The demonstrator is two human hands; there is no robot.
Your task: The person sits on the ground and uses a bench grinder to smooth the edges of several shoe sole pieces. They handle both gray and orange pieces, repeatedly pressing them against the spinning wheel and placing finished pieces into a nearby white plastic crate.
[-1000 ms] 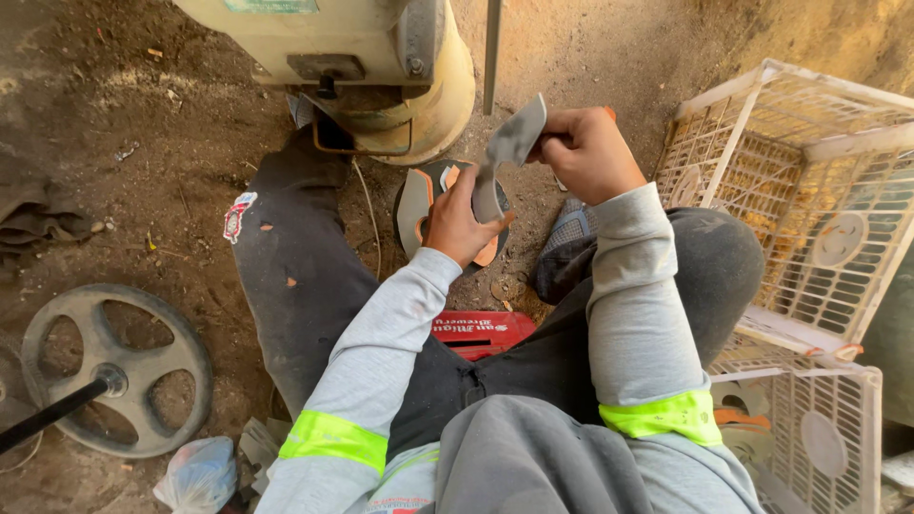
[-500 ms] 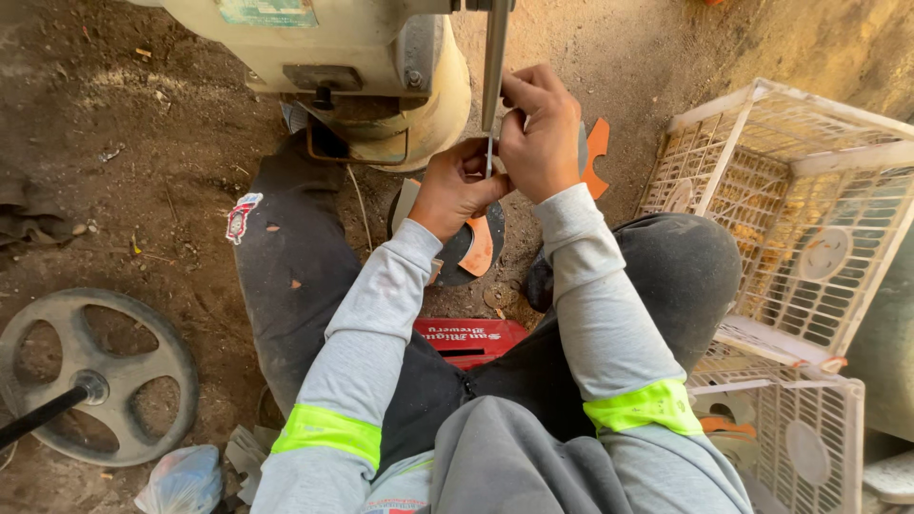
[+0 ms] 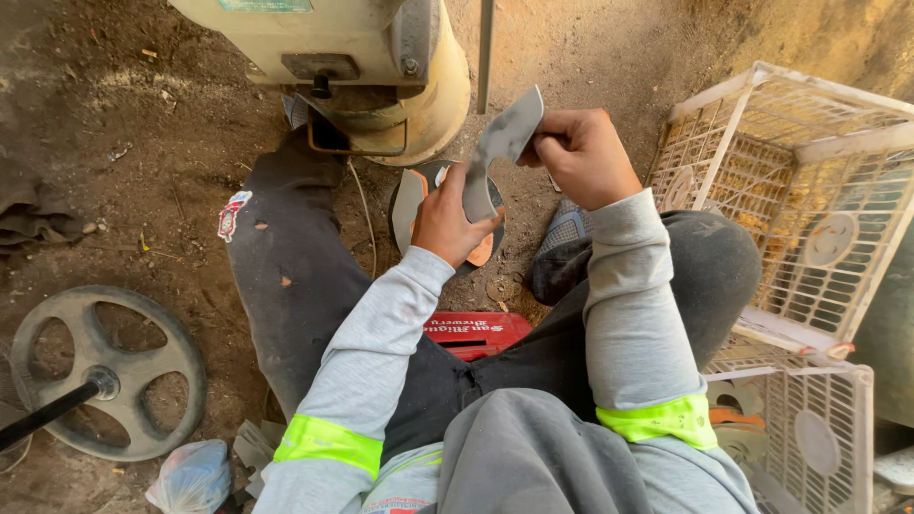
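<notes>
I sit on the dirt ground with legs spread, holding a flat grey metal blade piece (image 3: 499,152) between both hands. My left hand (image 3: 447,227) grips its lower end. My right hand (image 3: 583,154) pinches its upper, wider end. The piece is tilted up in front of me, just right of a thin vertical saw blade (image 3: 486,52) that hangs from a cream-coloured machine (image 3: 381,57). An orange and grey sandal (image 3: 419,195) lies under my left hand.
White plastic crates (image 3: 790,190) stand at my right, another crate (image 3: 809,428) nearer me holds orange-marked pieces. A red crate (image 3: 476,333) is under my legs. A grey spoked wheel (image 3: 105,371) lies at left, with a plastic bag (image 3: 190,476) near it.
Half a second ago both hands held the piece against the vertical saw blade. Now they have drawn it back and lowered it, turning its flat face toward me.
</notes>
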